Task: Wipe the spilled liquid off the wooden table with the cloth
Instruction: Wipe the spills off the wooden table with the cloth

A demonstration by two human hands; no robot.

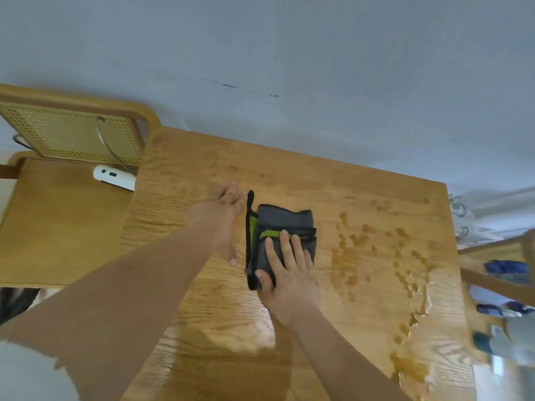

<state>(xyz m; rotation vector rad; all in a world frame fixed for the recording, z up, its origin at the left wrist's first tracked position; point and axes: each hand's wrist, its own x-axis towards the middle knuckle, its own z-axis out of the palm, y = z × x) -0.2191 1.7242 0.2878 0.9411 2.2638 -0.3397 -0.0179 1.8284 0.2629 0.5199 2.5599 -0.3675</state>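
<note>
A folded grey cloth point(285, 224) with green and black trim lies near the middle of the wooden table point(202, 175). My right hand point(286, 270) presses flat on the cloth's near half, fingers straight. My left hand point(223, 218) rests on its edge on the table just left of the cloth, fingers straight, touching the cloth's black edge. Spilled liquid point(376, 256) spreads in drops and puddles over the table's right part, apart from the cloth, running toward the near right corner.
A wooden chair with a cane back point(72, 134) stands at the table's left, with a white device point(114, 176) and a cable on its seat. Another chair's frame point(498, 282) and blue-and-white objects point(506, 270) sit past the right edge. A grey wall is behind.
</note>
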